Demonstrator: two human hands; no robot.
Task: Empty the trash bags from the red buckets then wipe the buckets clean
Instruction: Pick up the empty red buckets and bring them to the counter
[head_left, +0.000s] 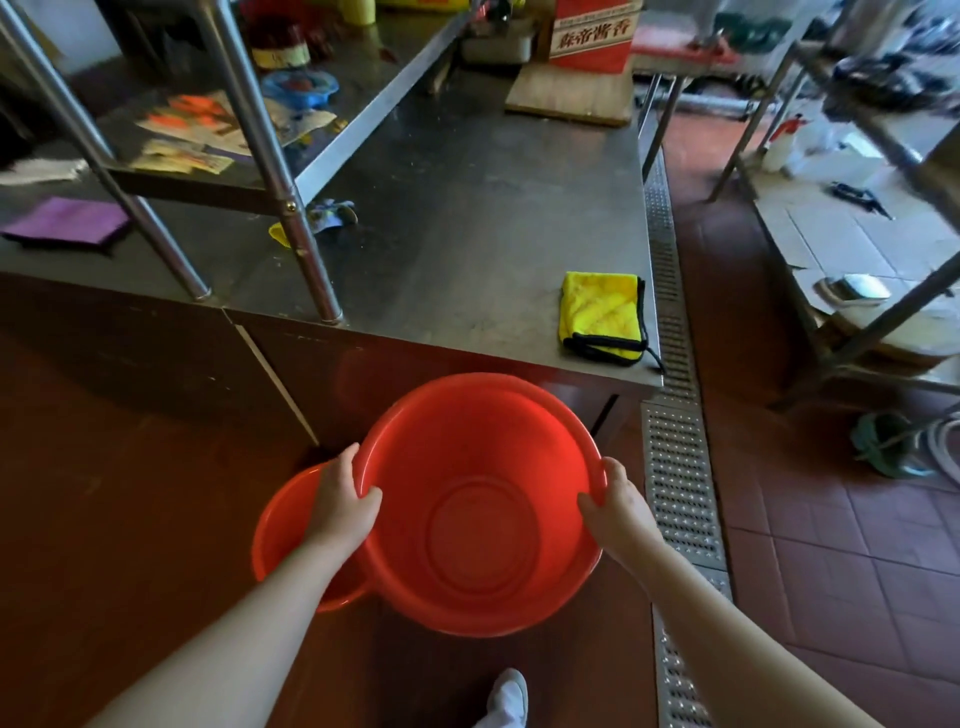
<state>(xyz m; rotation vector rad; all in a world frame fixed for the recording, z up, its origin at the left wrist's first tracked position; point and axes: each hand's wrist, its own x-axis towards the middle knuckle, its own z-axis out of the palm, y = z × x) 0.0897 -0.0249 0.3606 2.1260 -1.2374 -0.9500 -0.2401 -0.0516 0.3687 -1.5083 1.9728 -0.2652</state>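
Grip, left: left hand (340, 506) is closed on the near-left rim of the larger red bucket (480, 514) — thumb inside the rim, fingers curled over the outside.
Grip, right: right hand (621, 512) is closed on the right rim of the same bucket, thumb inside, fingers outside.
Held bucket: carried off the floor between both hands, mouth tilted toward the camera; interior shows bare red plastic with a round moulded base.
Second bucket: a smaller red bucket (285, 535) sits lower left, partly hidden behind the left forearm and the held bucket; whether the two touch cannot be told.
Surface: stainless steel surface (467, 208) directly ahead of the held bucket, its front edge just beyond the far rim.
Cloth: folded yellow cloth (602, 317) with black edging lies near the right front corner of the surface, well apart from both hands.
Obstructions on surface: shelf legs (283, 192) stand at left; a purple cloth (67, 221) lies beyond them; a wooden board (571, 96) and red carton (592, 34) stand at the far end.
Floor: metal drain grate (675, 467) runs along the right side of the surface — just beside the right hand in view; red tiles (857, 571) lie beyond it.
Foot: a white shoe (509, 693) is visible below the held bucket.
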